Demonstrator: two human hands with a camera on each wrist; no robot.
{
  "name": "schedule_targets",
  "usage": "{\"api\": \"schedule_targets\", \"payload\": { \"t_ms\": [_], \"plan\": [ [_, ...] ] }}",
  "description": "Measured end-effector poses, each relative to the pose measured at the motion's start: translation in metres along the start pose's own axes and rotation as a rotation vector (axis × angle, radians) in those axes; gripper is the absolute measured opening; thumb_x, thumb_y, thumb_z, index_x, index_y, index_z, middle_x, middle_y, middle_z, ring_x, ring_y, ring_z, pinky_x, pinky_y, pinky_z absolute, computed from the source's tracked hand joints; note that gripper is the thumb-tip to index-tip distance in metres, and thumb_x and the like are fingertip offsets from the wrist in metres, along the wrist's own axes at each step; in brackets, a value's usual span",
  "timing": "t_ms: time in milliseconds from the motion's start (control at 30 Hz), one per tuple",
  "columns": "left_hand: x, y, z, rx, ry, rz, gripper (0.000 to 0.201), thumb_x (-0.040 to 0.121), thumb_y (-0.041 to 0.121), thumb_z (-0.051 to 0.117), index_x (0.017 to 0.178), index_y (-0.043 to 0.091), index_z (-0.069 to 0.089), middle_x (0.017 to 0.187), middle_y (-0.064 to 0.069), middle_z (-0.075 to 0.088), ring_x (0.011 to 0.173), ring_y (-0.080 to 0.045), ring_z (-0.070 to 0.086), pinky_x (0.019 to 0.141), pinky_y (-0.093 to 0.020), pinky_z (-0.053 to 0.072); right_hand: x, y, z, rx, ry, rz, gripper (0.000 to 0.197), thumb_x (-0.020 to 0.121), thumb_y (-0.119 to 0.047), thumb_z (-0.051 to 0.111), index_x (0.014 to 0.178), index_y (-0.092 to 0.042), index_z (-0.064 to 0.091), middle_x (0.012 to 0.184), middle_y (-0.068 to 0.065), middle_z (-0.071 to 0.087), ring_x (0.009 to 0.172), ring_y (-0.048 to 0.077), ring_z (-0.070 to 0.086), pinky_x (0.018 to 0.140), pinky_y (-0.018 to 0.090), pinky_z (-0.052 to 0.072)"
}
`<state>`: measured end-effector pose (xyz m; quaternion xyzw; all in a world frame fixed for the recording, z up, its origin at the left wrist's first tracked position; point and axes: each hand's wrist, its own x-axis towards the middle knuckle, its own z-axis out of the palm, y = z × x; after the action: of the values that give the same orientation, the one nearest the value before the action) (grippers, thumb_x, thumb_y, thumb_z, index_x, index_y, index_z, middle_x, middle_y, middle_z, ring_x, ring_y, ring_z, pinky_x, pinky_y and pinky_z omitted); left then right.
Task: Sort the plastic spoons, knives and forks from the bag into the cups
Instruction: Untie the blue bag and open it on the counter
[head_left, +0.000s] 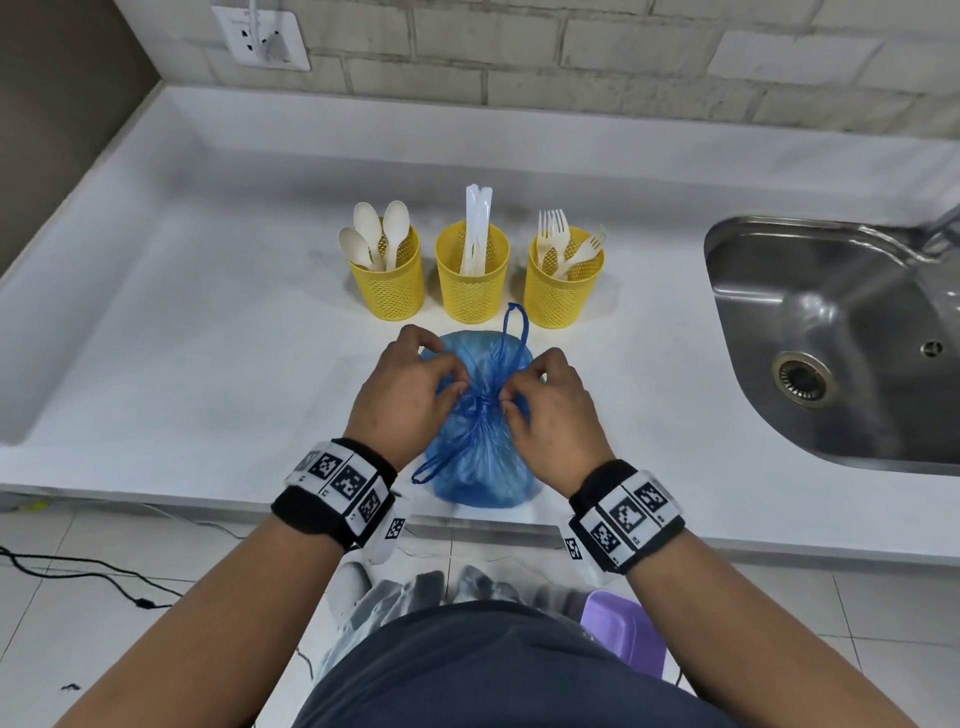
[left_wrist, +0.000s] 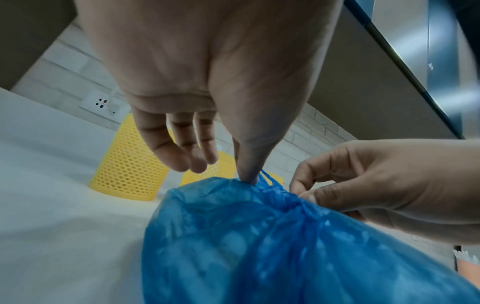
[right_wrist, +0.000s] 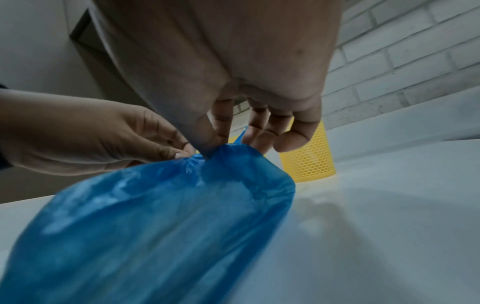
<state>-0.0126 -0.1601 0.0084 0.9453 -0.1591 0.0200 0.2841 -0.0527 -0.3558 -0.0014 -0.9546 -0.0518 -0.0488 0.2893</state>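
Blue bag (head_left: 480, 457) sits on white surface (head_left: 208, 364) near its front edge, neck gathered and tied in a knot (head_left: 485, 402); drawstring loops (head_left: 514, 332) stick out toward the cups and toward the person. Contents of bag not visible through the plastic.

Left hand (head_left: 410, 389) on left side of the knot, grip narrow: thumb and forefinger pinch the gathered plastic, other fingers (left_wrist: 182, 148) hang loosely curled, touching nothing. Right hand (head_left: 550, 410) on right side of the knot, same narrow grip, thumb and forefinger pinch the bag neck, remaining fingers (right_wrist: 293, 135) curled above the bag. Hands close together, nearly touching at the knot.

Three yellow mesh cups in a row just behind the bag, upright, near each other but apart. Left cup (head_left: 387, 286) holds spoons (head_left: 374, 234), bowls up. Middle cup (head_left: 471, 291) holds knives (head_left: 477, 223), standing straight. Right cup (head_left: 558, 296) holds forks (head_left: 556, 239), tines up, one leaning right.

Steel sink (head_left: 831, 338) set in the surface at right, well apart from cups. Wall socket (head_left: 262, 39) on brick wall (head_left: 623, 52) at back left. Both wrists carry black bands (head_left: 337, 488) with marker tags. Purple tub (head_left: 623, 629) and black cable (head_left: 78, 577) on floor below
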Motion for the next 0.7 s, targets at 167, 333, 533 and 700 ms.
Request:
{"api": "schedule_targets", "payload": {
  "t_ms": [167, 333, 533, 700],
  "plan": [
    [0.001, -0.002, -0.001, 0.021, -0.077, 0.103, 0.025, 0.083, 0.023, 0.08, 0.108, 0.026, 0.077, 0.124, -0.006, 0.052, 0.108, -0.027, 0.055, 0.096, -0.041, 0.049, -0.002, 0.008, 0.001, 0.122, 0.065, -0.008, 0.006, 0.092, -0.015, 0.063, 0.093, -0.012, 0.068, 0.105, 0.006, 0.05, 0.093, 0.03, 0.061, 0.081, 0.051, 0.055],
    [0.007, -0.003, -0.003, -0.057, 0.047, 0.069, 0.009, 0.087, 0.023, 0.078, 0.096, 0.024, 0.081, 0.11, 0.0, 0.057, 0.099, -0.019, 0.06, 0.086, -0.035, 0.051, -0.004, 0.006, -0.004, 0.159, 0.076, -0.024, 0.005, 0.092, -0.013, 0.062, 0.094, -0.012, 0.067, 0.107, 0.004, 0.049, 0.096, 0.028, 0.06, 0.083, 0.05, 0.054],
    [0.022, -0.015, -0.02, -0.176, 0.222, -0.183, 0.007, 0.091, 0.022, 0.072, 0.097, 0.023, 0.077, 0.105, 0.001, 0.057, 0.079, -0.015, 0.06, 0.079, -0.025, 0.048, -0.025, 0.023, -0.021, 0.212, 0.093, -0.042, 0.006, 0.096, -0.01, 0.063, 0.097, -0.014, 0.067, 0.108, 0.0, 0.046, 0.094, 0.016, 0.056, 0.086, 0.038, 0.054],
    [0.024, -0.017, -0.026, -0.263, 0.178, -0.363, 0.013, 0.091, 0.022, 0.067, 0.102, 0.026, 0.073, 0.11, -0.003, 0.06, 0.09, -0.019, 0.063, 0.098, -0.039, 0.05, -0.048, 0.044, -0.024, 0.244, 0.099, 0.016, 0.008, 0.094, -0.009, 0.067, 0.097, -0.016, 0.069, 0.108, 0.001, 0.048, 0.094, 0.012, 0.057, 0.087, 0.04, 0.055]
  ]
}}
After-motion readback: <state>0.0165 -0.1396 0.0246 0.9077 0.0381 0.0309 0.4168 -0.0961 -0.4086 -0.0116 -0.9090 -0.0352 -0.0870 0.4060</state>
